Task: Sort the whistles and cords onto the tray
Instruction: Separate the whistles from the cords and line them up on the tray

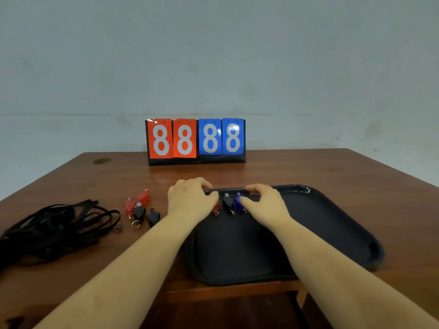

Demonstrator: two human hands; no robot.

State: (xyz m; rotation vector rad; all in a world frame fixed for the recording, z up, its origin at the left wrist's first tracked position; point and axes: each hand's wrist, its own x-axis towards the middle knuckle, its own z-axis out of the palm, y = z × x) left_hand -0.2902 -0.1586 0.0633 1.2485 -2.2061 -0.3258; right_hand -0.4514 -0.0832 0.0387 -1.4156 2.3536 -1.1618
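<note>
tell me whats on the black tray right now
A red whistle, a black whistle and a blue whistle line the black tray far edge; hands cover parts.

The far rim of the tray (pixel 294 187) is crowded: three whistles (pixel 228 203) are lined up there, with the left hand (pixel 190 200) and the right hand (pixel 266 203) beside them. The tray's middle and near edge are left bare. On the desk (pixel 308 169), the left edge is blocked by a cord heap (pixel 54 229); loose whistles (pixel 140 207) lie between heap and tray. The far edge is occupied by a scoreboard (pixel 196 141), with bare wood between it and the tray.
</note>
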